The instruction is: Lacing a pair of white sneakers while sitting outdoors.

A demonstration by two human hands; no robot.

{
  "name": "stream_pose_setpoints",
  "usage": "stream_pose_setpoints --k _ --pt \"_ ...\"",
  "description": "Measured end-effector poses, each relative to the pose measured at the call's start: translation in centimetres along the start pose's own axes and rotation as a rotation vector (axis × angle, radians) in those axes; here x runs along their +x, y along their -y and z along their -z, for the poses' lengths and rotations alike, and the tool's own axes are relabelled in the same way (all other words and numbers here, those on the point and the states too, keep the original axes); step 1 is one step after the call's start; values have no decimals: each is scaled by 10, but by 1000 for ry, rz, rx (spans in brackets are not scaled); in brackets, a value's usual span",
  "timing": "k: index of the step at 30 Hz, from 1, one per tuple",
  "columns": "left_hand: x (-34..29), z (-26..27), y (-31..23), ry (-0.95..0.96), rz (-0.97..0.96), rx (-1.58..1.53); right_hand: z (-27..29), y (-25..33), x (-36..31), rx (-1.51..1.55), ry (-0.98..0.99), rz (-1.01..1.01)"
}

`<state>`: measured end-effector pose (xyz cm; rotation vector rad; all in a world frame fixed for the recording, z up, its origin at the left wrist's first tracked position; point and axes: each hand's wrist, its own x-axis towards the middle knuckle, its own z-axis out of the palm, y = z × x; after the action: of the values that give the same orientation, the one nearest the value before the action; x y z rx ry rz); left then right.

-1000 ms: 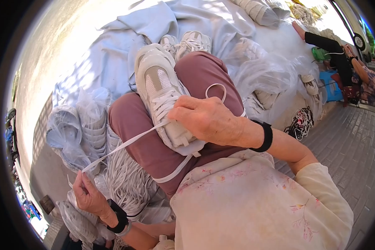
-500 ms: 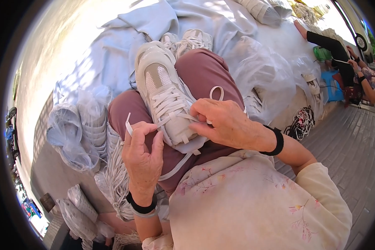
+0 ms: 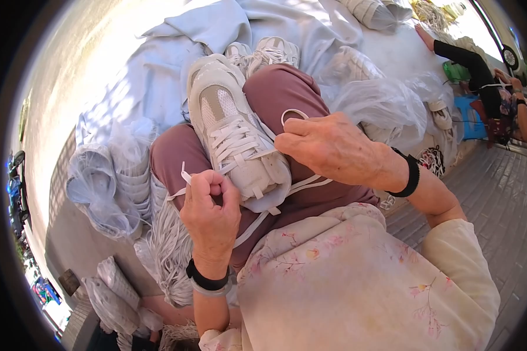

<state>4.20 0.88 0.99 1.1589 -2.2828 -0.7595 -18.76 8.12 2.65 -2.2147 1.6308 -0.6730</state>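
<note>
Pinching lace (image 3: 263, 153) either side of the sneaker (image 3: 234, 121), the left hand (image 3: 212, 207) and right hand (image 3: 344, 151) held fingers (image 3: 201, 185) closed, apparently for tension.

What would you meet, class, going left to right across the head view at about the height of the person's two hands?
Plastic-wrapped shoes → left hand → near end of the laced shoe → right hand → tangle of laces → blue stool.
</note>
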Motion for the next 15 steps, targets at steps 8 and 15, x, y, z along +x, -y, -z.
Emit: stream_pose_setpoints --k 8,15 --pt "4 0 1 0 -83 -54 -4 -7 -20 -94 65 -136" --pt "-8 20 -2 176 -36 -82 3 -14 -26 -71 -75 -499"
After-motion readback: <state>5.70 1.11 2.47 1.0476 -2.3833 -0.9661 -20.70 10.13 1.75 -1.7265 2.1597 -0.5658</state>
